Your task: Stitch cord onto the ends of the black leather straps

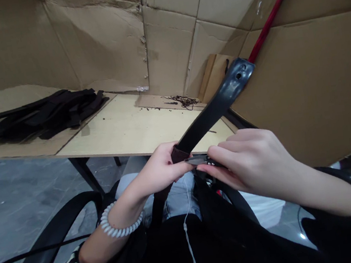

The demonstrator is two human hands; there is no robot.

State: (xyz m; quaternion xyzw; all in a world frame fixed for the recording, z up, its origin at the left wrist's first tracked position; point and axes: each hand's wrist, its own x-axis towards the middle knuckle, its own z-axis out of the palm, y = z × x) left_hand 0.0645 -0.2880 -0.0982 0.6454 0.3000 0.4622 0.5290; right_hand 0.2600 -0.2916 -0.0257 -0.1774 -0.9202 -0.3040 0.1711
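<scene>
My left hand (163, 168) is closed around a dark brown strap (179, 153) at the table's front edge. A shiny black band (207, 125) with holes at its upper end rises from the grip, slanting up to the right. A red cord (272, 4) runs up from that end. My right hand (251, 162) is closed on small thread snips (197, 159). The blades point left and lie against the brown strap by my left thumb. Most of the snips' handle is hidden by my fingers. Below my left hand the dark strap hangs down over my lap.
Several dark straps (58, 111) lie piled on cardboard at the left. Tangled dark thread (187, 102) and small scraps lie toward the back of the pale table (119, 126). Cardboard walls (100, 37) enclose the back and right. A white earphone cable (186, 230) hangs down my front.
</scene>
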